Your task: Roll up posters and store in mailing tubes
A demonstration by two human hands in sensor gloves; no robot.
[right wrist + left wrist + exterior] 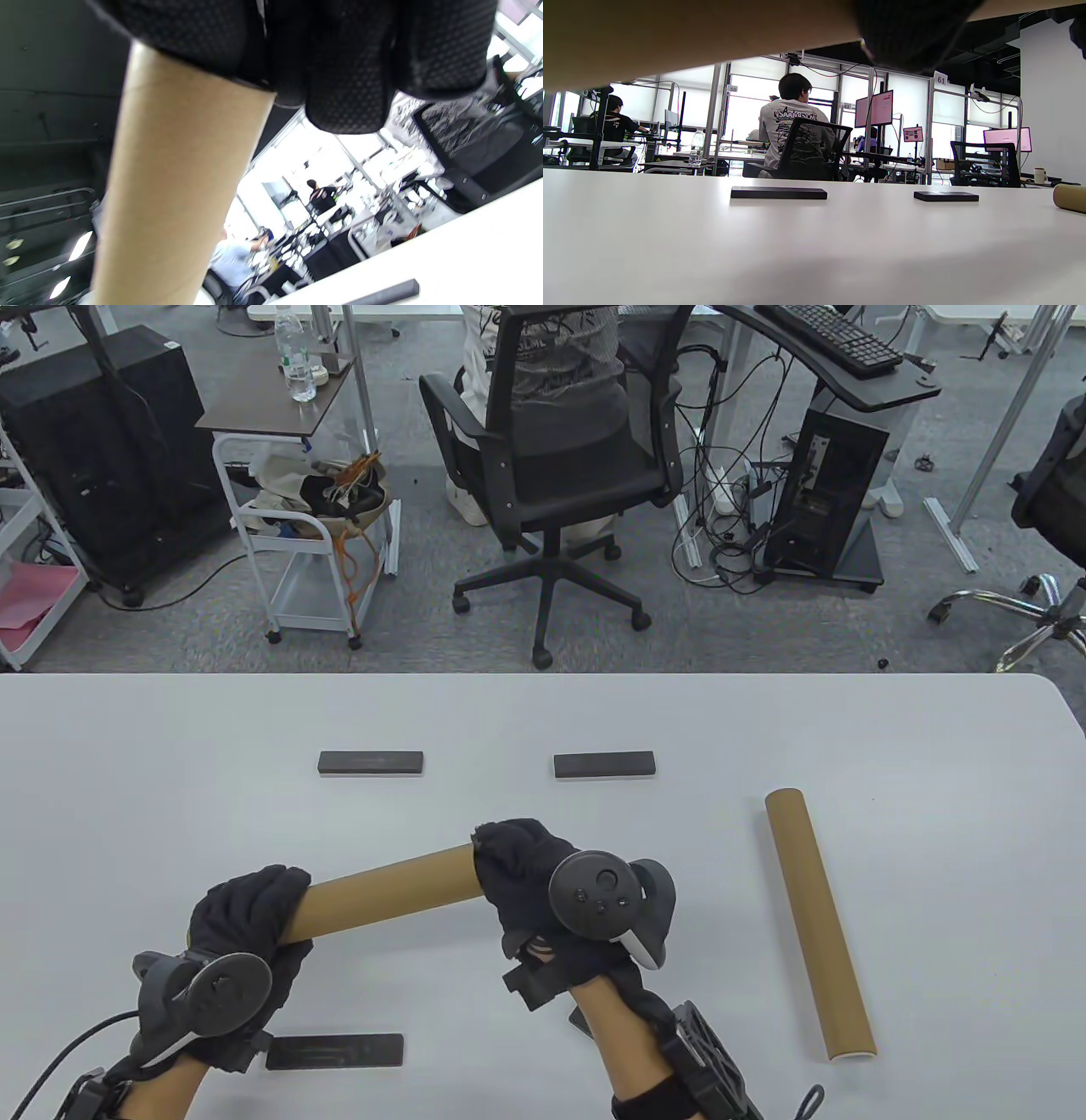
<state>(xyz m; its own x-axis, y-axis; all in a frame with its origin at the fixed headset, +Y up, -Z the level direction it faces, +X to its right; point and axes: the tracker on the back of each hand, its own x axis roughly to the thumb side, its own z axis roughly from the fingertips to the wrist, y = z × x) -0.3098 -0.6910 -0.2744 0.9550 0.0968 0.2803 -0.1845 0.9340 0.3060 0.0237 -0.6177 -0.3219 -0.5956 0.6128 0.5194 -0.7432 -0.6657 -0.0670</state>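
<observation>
Nearest the cam: my left hand (246, 933) and right hand (543, 891), both low in the table view, each wrapped round one end of the same cardboard tube (390, 891). Left grips the near-left end, right grips the far-right end; tube sits across between them, tilted up a bit toward the right. Looks lifted off the table (543, 712), since the left wrist view shows it (691, 34) running along the top edge w/ clear space under it. Right wrist view: gloved fingers (352, 80) curled over the tube (178, 178), clamped on it.

A second tube (819, 925) lies flat on the table, well to the right of my right hand, running front to back, white rim at the near end.

Three dark flat bars on the table: two (371, 763) (604, 765) side by side farther back, one (334, 1051) close in, just right of my left wrist.

Can't see any poster from here.
</observation>
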